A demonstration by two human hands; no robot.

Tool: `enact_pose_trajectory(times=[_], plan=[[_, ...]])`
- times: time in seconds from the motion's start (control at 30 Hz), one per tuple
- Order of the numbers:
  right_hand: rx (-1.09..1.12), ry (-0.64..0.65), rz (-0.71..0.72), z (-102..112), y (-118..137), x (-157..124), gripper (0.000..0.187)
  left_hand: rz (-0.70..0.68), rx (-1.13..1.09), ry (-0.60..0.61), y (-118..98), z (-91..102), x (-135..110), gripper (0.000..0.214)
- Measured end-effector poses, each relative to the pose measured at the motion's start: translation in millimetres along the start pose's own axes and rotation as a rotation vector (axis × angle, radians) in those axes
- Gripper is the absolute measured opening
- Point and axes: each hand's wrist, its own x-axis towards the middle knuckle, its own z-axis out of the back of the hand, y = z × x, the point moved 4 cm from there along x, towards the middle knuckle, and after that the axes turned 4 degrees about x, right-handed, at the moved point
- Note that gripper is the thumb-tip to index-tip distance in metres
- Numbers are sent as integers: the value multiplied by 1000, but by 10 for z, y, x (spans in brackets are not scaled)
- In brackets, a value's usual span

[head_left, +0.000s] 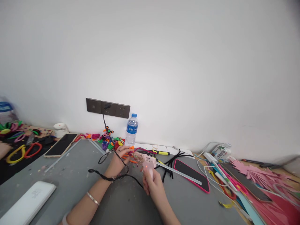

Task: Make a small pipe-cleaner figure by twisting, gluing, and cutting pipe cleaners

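My right hand (153,184) is wrapped round the handle of a pale pink hot glue gun (148,161), whose small red light is lit. A long clear glue stick (180,173) sticks out of its back towards the right. The gun's nozzle end, crusted with coloured bits, points left at my left hand (120,159). Between the fingers of my left hand is a small fuzzy pink and orange craft piece (131,152), partly hidden by the fingers and the nozzle. A black power cord (112,178) crosses over my left wrist.
Behind my hands stand a water bottle (132,129) and small fuzzy figures (107,140). A pink-edged phone (191,175) and black pipe cleaners (172,162) lie right. Left are another phone (61,145), a white power bank (29,203) and scissors (34,150). The wall socket (107,107) holds a plug.
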Motion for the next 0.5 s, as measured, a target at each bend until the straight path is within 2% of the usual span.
enact_pose_trajectory(times=[0.5], plan=[[4, -7, 11, 31, -46, 14, 54, -20, 5, 4, -32, 18, -3, 31]])
